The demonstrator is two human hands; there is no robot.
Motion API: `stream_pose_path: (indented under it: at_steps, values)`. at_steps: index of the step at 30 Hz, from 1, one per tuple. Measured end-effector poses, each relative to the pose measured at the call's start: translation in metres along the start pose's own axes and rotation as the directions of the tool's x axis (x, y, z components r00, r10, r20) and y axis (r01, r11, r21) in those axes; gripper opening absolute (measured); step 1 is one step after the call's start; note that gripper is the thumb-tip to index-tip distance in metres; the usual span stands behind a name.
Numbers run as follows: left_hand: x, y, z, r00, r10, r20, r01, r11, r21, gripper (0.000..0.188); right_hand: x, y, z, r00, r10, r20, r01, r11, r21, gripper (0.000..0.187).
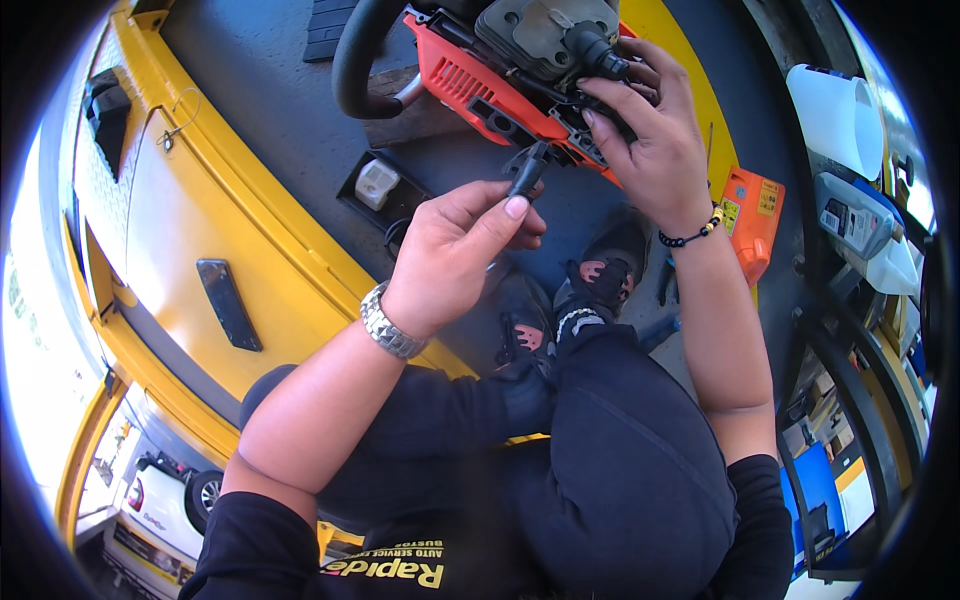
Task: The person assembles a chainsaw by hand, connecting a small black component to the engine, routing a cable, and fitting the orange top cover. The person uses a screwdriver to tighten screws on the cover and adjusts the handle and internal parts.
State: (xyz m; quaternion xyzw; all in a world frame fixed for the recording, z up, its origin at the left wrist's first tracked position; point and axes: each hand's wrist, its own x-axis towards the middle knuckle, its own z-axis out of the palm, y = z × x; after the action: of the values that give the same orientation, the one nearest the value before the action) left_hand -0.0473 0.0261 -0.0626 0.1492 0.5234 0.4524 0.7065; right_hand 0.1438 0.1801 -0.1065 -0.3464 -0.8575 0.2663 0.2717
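Observation:
An orange chainsaw (455, 75) with its top off stands at the top of the view, showing a grey finned cylinder (535, 35) and a black plug boot (592, 48). My left hand (450, 245) is closed, pinching a small black part (528, 170) between thumb and fingers beside the saw's near edge. What the part is exactly, I cannot tell. My right hand (650, 130) wraps its fingers over the saw's right side, just below the boot. Its fingertips are partly hidden among dark parts there.
An orange cover (752, 225) lies right of my right wrist. Left of my left hand sits a black tray (350, 185) with a whitish block (377, 184). A phone (229, 304) lies on the yellow cabinet (180, 210). Bottles (855, 215) and a dark metal rack (850, 340) stand at the right.

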Motion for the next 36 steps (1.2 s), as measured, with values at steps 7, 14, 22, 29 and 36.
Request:
stream_pose_path:
  at_steps: [7, 14, 22, 29, 36]
  values:
    - [-0.001, 0.007, -0.004, 0.991, -0.078, 0.106, 0.106, 0.951, -0.290, 0.027, 0.002, 0.000, -0.003, 0.999, -0.044, 0.023, 0.046, 0.994, -0.096, 0.034]
    - [0.002, -0.001, -0.007, 0.824, 0.556, 0.109, -0.407, 0.446, 0.797, 0.021, 0.003, 0.001, -0.004, 0.997, -0.074, 0.022, 0.077, 0.990, -0.120, 0.033]
    - [-0.004, 0.004, -0.001, 0.755, 0.656, 0.020, -0.405, 0.442, 0.801, 0.020, 0.006, 0.004, -0.008, 0.992, -0.124, 0.032, 0.127, 0.987, -0.101, 0.037]
    - [-0.002, -0.005, -0.003, 0.790, 0.596, -0.142, -0.413, 0.689, 0.595, 0.019, -0.004, 0.001, 0.002, 0.970, -0.163, -0.181, 0.144, 0.983, -0.113, 0.088]
    - [0.002, -0.007, 0.001, 0.766, 0.640, -0.052, -0.461, 0.604, 0.650, 0.027, 0.004, -0.008, 0.015, 0.981, 0.004, -0.194, -0.025, 0.994, -0.107, 0.089]
